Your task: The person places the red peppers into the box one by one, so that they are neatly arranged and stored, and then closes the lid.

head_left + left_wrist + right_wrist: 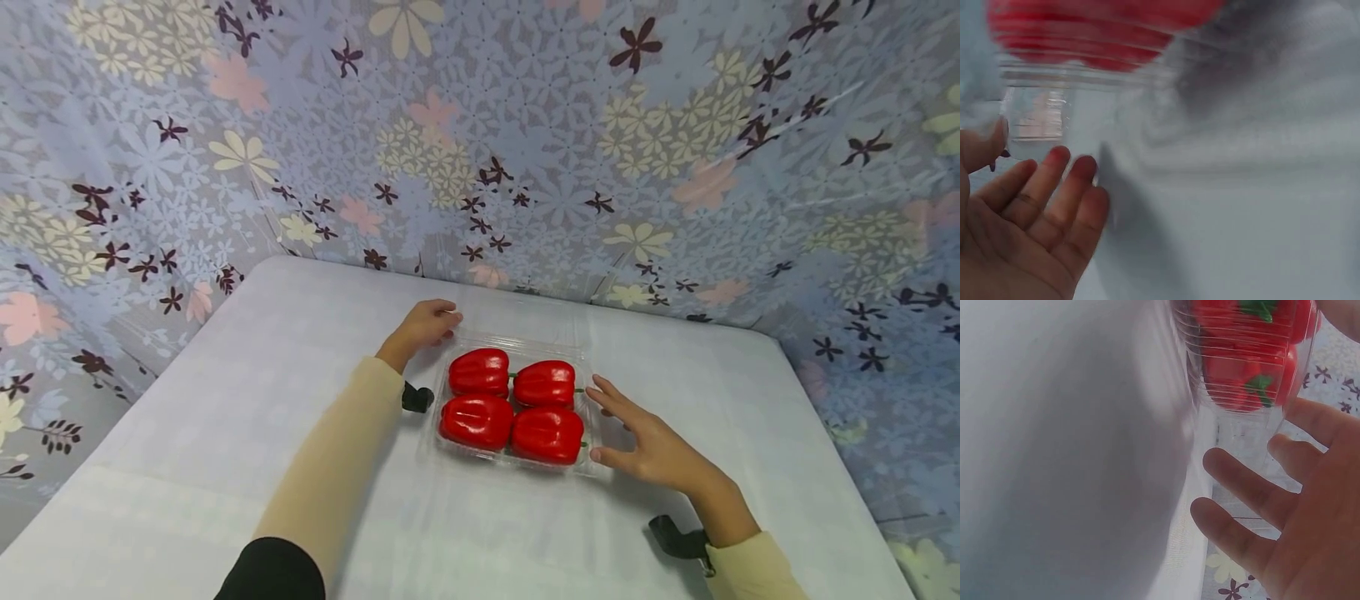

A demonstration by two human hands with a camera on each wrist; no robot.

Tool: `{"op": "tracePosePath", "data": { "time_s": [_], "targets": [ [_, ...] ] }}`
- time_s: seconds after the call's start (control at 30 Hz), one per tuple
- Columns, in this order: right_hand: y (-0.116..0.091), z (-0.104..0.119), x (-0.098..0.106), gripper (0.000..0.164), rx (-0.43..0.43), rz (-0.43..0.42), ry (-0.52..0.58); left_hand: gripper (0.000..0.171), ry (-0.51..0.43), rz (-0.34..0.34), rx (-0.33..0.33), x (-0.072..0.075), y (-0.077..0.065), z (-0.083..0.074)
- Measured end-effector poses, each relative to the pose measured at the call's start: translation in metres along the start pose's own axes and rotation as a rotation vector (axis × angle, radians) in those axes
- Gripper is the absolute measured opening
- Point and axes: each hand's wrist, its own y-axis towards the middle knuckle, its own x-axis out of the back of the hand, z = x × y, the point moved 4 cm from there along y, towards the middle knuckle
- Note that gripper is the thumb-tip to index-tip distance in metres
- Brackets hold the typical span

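Observation:
A clear plastic clamshell box (592, 425) lies on the table with red bell peppers (476, 422) in two rows inside. Its transparent lid (517, 315) is folded back behind it, toward the wall. At the box's back left corner is my left hand (425, 325), fingers loosely bent beside the lid's edge. The left wrist view shows that palm (1029, 244) with nothing in it. My right hand (648, 442) is at the box's right side, fingers spread and fingertips close to the wall. Green stems (1260, 387) show through the ribbed side in the right wrist view.
A white cloth covers the table (225, 400). Behind it hangs a flower-patterned backdrop (480, 150), close to the table's back edge. Black wrist camera mounts (678, 537) stick out from under both forearms.

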Motion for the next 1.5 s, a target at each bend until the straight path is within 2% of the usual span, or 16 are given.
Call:
{"op": "tracePosePath", "data": {
  "time_s": [0.17, 0.43, 0.6, 0.87, 1.0, 1.23, 1.5],
  "targets": [
    [0.0, 0.0, -0.001, 0.08, -0.006, 0.001, -0.001, 0.052, 0.004, -0.008, 0.005, -0.004, 0.001, 0.002],
    [0.001, 0.0, 0.0, 0.08, -0.005, 0.003, -0.002, 0.051, 0.02, -0.02, -0.004, -0.002, 0.0, 0.001],
    [0.001, -0.001, 0.0, 0.08, -0.003, 0.005, -0.005, 0.051, -0.016, -0.024, -0.022, 0.001, -0.002, -0.003],
    [0.001, 0.001, -0.001, 0.08, 0.01, 0.01, 0.001, 0.066, -0.03, 0.013, -0.069, 0.012, -0.007, -0.011],
    [0.002, 0.001, -0.002, 0.08, 0.006, 0.011, -0.009, 0.07, -0.071, 0.022, -0.07, 0.017, -0.007, -0.015],
    [0.002, 0.001, -0.003, 0.08, 0.01, 0.013, -0.001, 0.056, -0.124, 0.003, -0.082, 0.023, -0.005, -0.021],
    [0.003, 0.002, 0.002, 0.074, 0.034, 0.012, 0.009, 0.058, -0.204, 0.012, -0.121, 0.027, -0.007, -0.03]
  ]
}}
